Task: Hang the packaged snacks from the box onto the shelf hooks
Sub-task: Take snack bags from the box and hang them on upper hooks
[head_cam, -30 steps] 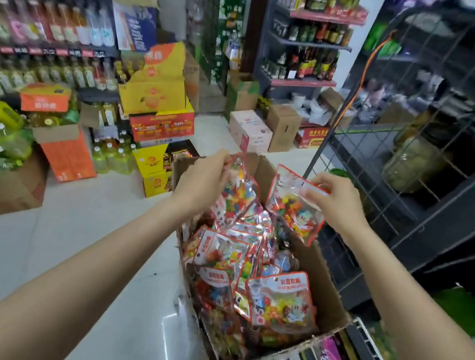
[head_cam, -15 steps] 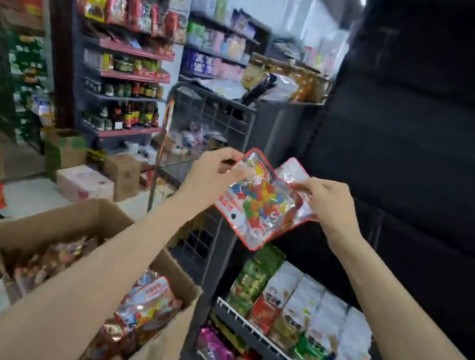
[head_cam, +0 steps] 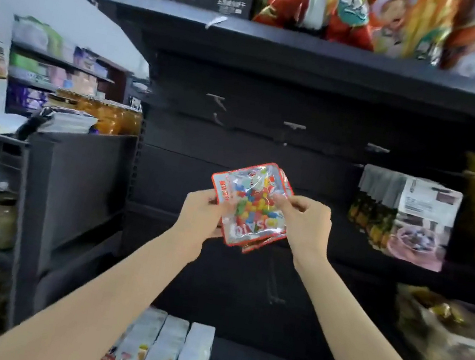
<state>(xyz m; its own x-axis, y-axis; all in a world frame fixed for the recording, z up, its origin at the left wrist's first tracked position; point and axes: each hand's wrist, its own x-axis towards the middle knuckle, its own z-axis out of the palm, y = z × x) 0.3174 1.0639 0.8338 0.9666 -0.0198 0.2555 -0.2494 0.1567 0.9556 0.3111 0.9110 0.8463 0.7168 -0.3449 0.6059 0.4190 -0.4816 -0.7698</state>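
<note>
The small stack of red-edged clear plastic candy packets (head_cam: pixel 252 206), which a moment ago was just being lifted clear of the cardboard box, is now held up in front of the dark back panel, below the bare metal shelf hooks (head_cam: pixel 294 125), so hanging looks like the next step. The left hand (head_cam: pixel 204 212) grips the stack's left edge from behind. The right hand (head_cam: pixel 306 219) pinches the front packet near its top, both forearms reaching forward.
</note>
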